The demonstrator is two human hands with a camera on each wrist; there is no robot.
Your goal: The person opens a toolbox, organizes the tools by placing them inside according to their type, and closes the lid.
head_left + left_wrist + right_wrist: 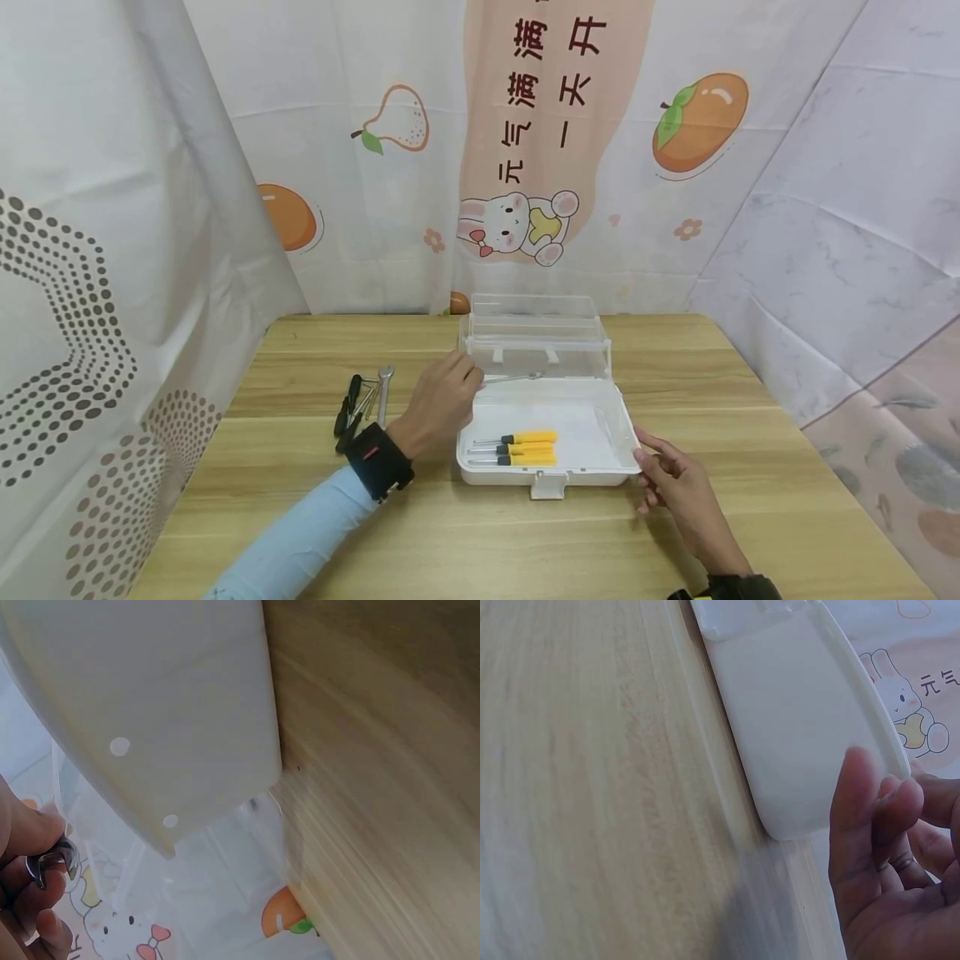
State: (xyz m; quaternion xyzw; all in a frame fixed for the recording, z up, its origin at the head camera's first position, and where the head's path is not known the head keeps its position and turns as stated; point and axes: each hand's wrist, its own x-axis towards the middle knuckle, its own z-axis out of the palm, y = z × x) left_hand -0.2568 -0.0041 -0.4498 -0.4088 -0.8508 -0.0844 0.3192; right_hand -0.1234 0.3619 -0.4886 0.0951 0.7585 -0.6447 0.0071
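My left hand pinches a silver wrench, which reaches over the back left part of an open white toolbox. In the left wrist view, the wrench's open end sticks out between the curled fingers. Several yellow-handled screwdrivers lie side by side in the box's front left, tips pointing left. At the front right corner my right hand holds the box rim between thumb and fingers. The right wrist view has the toolbox's outer wall beside that hand's fingers.
The clear lid stands raised behind the toolbox. Left of my left hand lie another wrench, black-handled tools and hex keys on the wooden table. Printed curtains hang along the back and sides.
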